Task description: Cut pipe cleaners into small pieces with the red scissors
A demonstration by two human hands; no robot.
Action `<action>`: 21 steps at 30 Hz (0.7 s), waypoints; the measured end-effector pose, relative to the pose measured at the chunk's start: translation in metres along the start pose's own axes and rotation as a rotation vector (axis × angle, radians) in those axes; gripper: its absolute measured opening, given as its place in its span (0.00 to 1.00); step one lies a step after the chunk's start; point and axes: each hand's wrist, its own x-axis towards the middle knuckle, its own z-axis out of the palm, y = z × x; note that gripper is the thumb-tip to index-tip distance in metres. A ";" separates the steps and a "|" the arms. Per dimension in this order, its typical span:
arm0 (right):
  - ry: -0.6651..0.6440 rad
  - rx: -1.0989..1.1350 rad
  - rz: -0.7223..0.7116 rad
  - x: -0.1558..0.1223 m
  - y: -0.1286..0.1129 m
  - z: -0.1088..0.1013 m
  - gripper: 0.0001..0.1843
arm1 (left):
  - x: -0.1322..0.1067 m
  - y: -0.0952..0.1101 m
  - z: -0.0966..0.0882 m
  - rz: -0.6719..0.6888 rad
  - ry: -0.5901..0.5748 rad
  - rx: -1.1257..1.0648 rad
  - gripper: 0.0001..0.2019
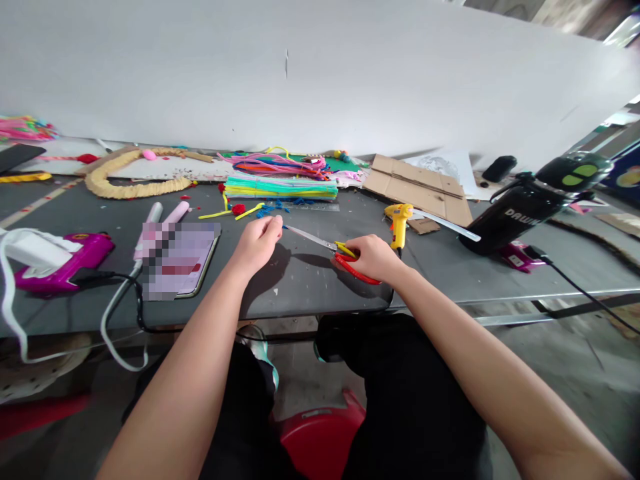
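Note:
My right hand [373,257] grips the red and yellow handles of a pair of scissors [320,241], whose blades point left toward my left hand. My left hand [257,241] is closed in a pinch at the blade tips; what it pinches is too small to make out. Blue pipe-cleaner scraps [273,208] lie just beyond my left hand. A red pom-pom with yellow pipe-cleaner pieces [235,211] lies to their left.
A bundle of green and yellow pipe cleaners [280,188] lies behind. A yellow glue gun [399,223] stands right of my right hand, a magenta glue gun [65,261] at far left. A phone [177,259], flat cardboard [420,187] and a black bottle [530,203] are on the table.

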 end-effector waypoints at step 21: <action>-0.012 -0.027 0.014 0.000 0.000 0.000 0.22 | 0.002 -0.003 0.001 0.008 -0.024 -0.015 0.21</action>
